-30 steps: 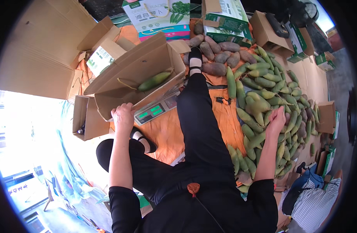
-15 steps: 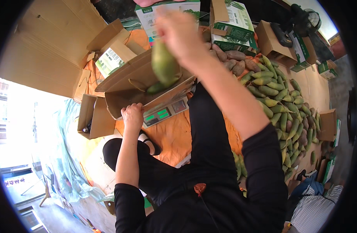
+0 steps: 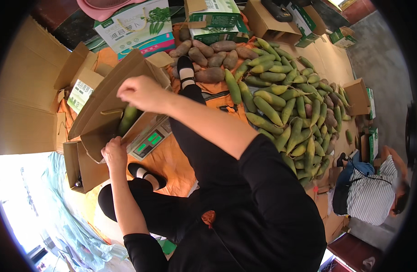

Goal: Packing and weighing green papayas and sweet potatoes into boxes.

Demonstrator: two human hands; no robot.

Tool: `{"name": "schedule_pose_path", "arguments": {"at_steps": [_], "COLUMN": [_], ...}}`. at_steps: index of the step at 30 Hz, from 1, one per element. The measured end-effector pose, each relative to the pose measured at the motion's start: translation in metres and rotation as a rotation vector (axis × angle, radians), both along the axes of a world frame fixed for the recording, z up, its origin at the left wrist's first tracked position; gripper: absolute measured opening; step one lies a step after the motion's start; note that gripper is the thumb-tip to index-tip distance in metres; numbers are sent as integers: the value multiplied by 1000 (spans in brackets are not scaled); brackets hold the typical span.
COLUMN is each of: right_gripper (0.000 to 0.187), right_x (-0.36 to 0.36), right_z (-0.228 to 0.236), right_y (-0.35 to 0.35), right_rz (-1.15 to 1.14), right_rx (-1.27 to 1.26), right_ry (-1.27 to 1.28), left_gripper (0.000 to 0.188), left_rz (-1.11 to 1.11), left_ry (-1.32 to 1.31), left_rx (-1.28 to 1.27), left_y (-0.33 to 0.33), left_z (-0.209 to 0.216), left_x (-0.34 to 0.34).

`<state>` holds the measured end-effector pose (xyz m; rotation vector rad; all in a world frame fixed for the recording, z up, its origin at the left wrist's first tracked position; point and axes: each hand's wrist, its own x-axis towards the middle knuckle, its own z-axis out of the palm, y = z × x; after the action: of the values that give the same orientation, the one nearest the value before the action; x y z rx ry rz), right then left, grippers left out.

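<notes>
An open cardboard box tilts on a weighing scale with lit green displays. My left hand is closed over the box's near corner. Inside lies a green radish, partly hidden by the box's near wall; a thin pale root shows beside it. Above the box opening, my right hand is held with its fingers curled together. Whatever those fingers hold, if anything, is hidden from view.
Right of my legs is a large heap of green radishes, with reddish-brown tubers behind. Printed cartons stand at the back. A smaller open box sits left of the scale. A person in a striped top is at far right.
The radish that dangled from my right hand no longer hangs there, and that hand is now over the box. My left hand stays at the box edge. The view has turned right.
</notes>
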<state>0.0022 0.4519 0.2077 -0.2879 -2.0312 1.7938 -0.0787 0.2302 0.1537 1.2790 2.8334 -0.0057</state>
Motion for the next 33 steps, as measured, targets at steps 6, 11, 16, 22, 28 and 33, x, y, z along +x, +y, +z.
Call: {"name": "schedule_pose_path", "arguments": {"at_steps": [6,11,16,22,28,33], "right_gripper": [19,17,18,15,15,32], "right_x": [169,336,456,506,516,502], "right_z": [-31,-132,-231,-296,-314,-327], "right_y": [95,123,69,-8,-54,-57], "right_rz": [-392,-749,-854,332,-175,-292], "right_rx": [-179,-224,-230,624,485,35], "right_ry": [-261,-677,-1078,-1664,-1647,-1741], "left_gripper": [24,34,40,44,42,45], "left_rz": [28,58,74,93,22,54], "left_ry": [-1,-18,26,14,69,57], "left_rx": [-3,-8,18,13,57,54], "left_y": [8,8,1,-1,7,2], "left_z": [7,8,12,21,18,18], "left_x": [9,9,8,13,19,17]}}
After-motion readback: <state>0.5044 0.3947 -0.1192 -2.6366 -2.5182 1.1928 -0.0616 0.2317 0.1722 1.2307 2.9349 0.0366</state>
